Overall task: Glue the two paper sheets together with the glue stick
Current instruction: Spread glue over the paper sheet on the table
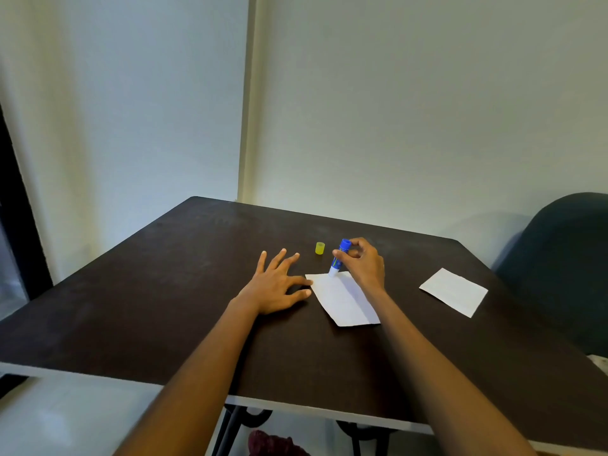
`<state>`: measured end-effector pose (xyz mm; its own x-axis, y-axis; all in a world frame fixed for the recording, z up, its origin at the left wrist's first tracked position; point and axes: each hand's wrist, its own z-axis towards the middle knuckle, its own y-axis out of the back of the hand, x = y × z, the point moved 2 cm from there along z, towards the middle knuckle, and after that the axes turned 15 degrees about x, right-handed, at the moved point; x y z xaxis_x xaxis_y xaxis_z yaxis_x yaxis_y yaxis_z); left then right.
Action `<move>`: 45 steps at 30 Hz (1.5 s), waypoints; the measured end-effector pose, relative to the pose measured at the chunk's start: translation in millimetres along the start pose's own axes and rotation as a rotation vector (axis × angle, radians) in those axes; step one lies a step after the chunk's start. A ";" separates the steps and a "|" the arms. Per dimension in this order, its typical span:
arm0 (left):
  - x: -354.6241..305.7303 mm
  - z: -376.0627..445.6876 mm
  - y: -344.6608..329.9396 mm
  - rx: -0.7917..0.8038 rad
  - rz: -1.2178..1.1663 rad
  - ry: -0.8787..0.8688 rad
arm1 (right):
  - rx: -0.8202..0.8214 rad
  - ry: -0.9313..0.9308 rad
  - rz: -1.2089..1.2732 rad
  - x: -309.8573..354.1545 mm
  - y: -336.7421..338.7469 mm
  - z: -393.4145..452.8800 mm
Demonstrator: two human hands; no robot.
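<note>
A white paper sheet (342, 299) lies in the middle of the dark table (164, 274). My right hand (363, 263) is shut on a blue glue stick (339, 258), tilted, with its white tip touching the sheet's far edge. My left hand (274, 281) lies flat on the table with fingers spread; its thumb and index fingertip touch the sheet's left edge. A second white sheet (454, 292) lies apart to the right. The yellow cap (319, 248) stands on the table just beyond the glue stick.
A dark chair back (566, 258) rises beside the table's right edge. The wall runs close behind the table's far edge. Black table legs (230, 429) show under the near edge.
</note>
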<state>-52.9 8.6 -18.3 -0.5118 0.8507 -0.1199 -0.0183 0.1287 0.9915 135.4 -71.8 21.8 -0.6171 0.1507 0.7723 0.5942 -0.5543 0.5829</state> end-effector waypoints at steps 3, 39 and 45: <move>-0.3 -0.2 0.2 0.003 0.006 -0.003 | -0.035 -0.027 0.003 -6.7 8.7 0.6; 10.2 -12.0 18.2 -0.254 -0.653 0.020 | -0.066 0.042 0.556 -33.7 35.2 -29.7; -10.2 -5.5 19.7 -0.414 -0.334 -0.023 | -0.074 0.056 0.528 -34.1 35.0 -30.2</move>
<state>-52.8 -0.4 2.7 -0.4012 0.8095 -0.4287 -0.5167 0.1864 0.8356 161.6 -121.0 8.3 -0.2721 -0.2068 0.9398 0.7943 -0.5996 0.0981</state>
